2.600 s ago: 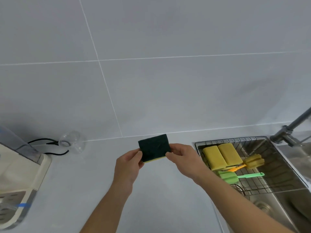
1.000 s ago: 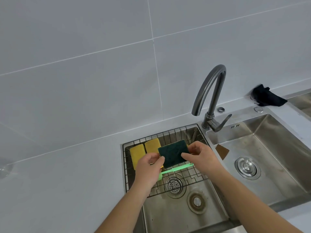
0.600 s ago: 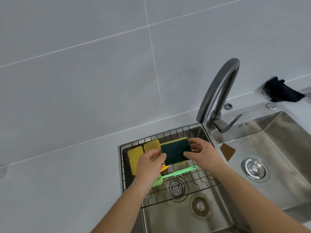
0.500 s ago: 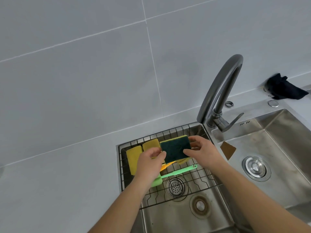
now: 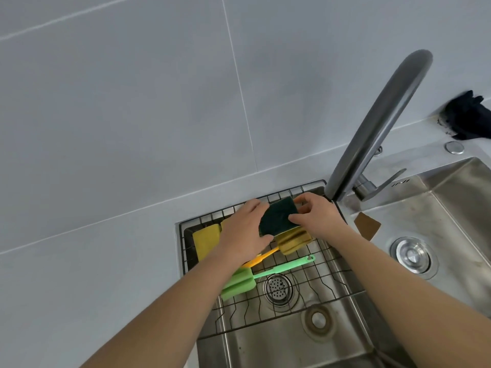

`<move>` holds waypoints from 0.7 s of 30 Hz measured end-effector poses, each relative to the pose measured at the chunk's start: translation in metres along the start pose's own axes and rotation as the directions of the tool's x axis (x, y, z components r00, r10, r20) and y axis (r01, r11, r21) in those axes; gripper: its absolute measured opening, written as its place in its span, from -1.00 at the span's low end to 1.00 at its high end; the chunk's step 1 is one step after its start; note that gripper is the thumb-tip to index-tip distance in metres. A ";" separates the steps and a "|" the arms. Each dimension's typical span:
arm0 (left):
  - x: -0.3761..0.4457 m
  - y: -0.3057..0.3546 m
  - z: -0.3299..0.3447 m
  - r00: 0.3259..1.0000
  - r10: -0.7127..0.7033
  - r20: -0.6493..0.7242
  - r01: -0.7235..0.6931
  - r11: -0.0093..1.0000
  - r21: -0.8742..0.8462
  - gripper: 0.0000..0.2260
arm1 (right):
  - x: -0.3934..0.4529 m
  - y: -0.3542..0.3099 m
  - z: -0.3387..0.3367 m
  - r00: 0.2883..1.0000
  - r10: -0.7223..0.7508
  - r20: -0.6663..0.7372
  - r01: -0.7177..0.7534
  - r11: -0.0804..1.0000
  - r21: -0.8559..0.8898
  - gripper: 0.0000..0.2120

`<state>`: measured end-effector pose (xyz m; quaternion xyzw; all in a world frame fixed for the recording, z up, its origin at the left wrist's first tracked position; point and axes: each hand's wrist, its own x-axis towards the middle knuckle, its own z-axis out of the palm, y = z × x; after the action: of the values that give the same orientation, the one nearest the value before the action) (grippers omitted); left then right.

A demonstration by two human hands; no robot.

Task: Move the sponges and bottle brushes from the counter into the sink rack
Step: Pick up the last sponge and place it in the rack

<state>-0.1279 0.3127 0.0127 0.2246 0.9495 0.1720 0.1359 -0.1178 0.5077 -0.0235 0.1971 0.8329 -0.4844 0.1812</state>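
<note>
Green-faced sponge [image 5: 277, 218]: dark scouring side up, yellow underside partly showing along its near edge. Held low over the back of the sink rack [image 5: 329, 272], tilted, above the head of the yellow brush.

Left hand [image 5: 245, 233]: fingers curled onto the sponge's left end, thumb at its near corner; closed on it.

Right hand [image 5: 317, 217]: fingers wrapped over the sponge's right end, thumb on the dark face; closed on it.

Sink rack: black wire, set across the left basin, its rear rim along the counter [image 5: 93, 261] edge.

Yellow sponge [image 5: 206, 241]: lying in the rack's back left corner, partly hidden by the left hand. A second yellow piece shows just behind it; too covered to tell more.

Yellow brush [image 5: 293, 240]: foam head under the held sponge, orange handle running toward the left wrist.

Green brush [image 5: 268, 273]: lying in the rack, foam head to the near left, handle pointing right.

Tap [image 5: 377, 128]: grey, arching over the rack's right rear corner.

Dark cloth [image 5: 467, 116]: on the counter at far right.
</note>
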 end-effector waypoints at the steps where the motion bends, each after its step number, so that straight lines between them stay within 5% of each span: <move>1: 0.005 -0.002 0.004 1.000 0.014 0.023 -0.015 0.999 0.040 -0.37 | 0.004 0.001 0.002 1.000 0.006 0.007 -0.006 1.000 -0.010 -0.57; 7: 0.021 -0.007 0.026 0.990 0.093 0.109 -0.110 0.980 0.168 -0.27 | 0.019 0.008 0.007 0.998 0.036 0.047 -0.035 0.999 -0.019 -0.56; 21: 0.034 -0.016 0.044 0.989 0.087 0.123 -0.110 0.975 0.191 -0.39 | 0.022 0.011 0.007 0.994 -0.009 0.110 0.017 0.997 -0.078 -0.67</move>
<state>-0.1484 0.3270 -0.0393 0.2933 0.9402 0.0704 0.1582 -0.1304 0.5104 -0.0460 0.1575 0.8414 -0.4624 0.2313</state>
